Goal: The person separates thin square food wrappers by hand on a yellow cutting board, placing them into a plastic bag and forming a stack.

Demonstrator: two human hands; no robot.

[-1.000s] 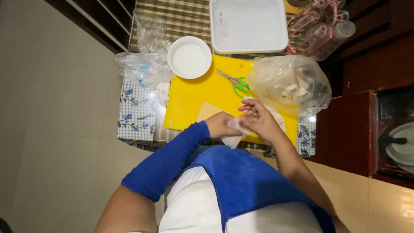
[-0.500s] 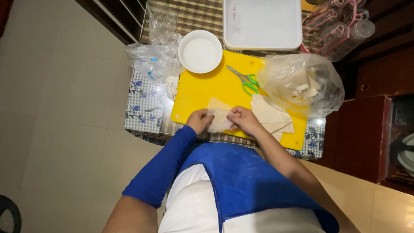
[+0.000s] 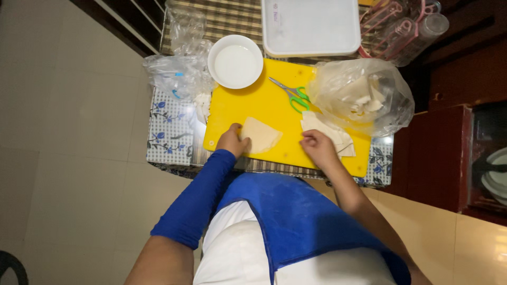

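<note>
A pale folded pastry sheet (image 3: 260, 135) lies on the yellow cutting board (image 3: 264, 100). My left hand (image 3: 232, 141) rests at its near-left edge, fingers touching it. My right hand (image 3: 318, 148) lies on the board's near right side, fingers curled on the edge of a stack of flat pastry sheets (image 3: 328, 134); I cannot tell if it grips one. Green-handled scissors (image 3: 290, 94) lie on the board beyond both hands.
A white bowl of white liquid (image 3: 235, 62) sits at the board's far left corner. A clear bag with pastry pieces (image 3: 362, 95) is at the right, a white tray (image 3: 311, 26) behind, crumpled plastic bags (image 3: 177, 74) at left, a dark red cabinet (image 3: 441, 153) at right.
My hands were together on the folded sheet. Now they are apart: the left stays on the folded sheet, the right has moved right to the stack of sheets.
</note>
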